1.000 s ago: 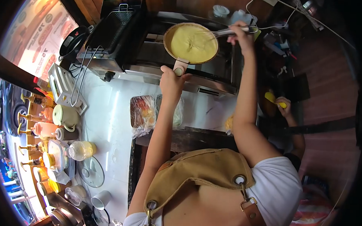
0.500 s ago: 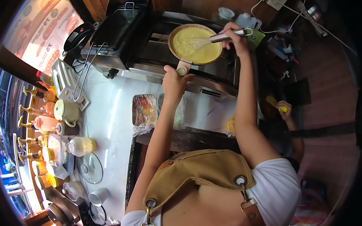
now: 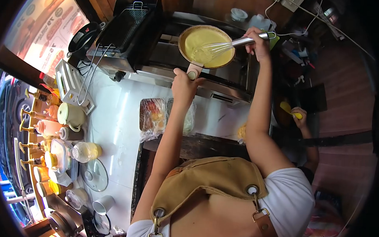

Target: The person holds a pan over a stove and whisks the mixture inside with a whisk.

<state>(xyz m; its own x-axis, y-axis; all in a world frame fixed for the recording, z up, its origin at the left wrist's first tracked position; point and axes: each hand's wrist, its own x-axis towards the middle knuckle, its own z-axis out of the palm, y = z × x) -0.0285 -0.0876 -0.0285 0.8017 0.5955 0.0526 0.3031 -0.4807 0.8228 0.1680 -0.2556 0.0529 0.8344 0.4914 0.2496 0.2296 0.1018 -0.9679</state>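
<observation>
Pan [image 3: 180, 46]: positioned over the stove [image 3: 156, 63], filled with yellow mixture [image 3: 205, 34]; from where I stand, I cannot tell whether pan and stove touch. Left hand [image 3: 184, 85]: fingers clenched around the pan handle [image 3: 194, 71]. Right hand [image 3: 258, 43]: fingers grasping the metal whisk [image 3: 239, 41], wires in the mixture. Poster [image 3: 44, 27], far left: numerals resembling 79 and 75; smaller print unreadable.
</observation>
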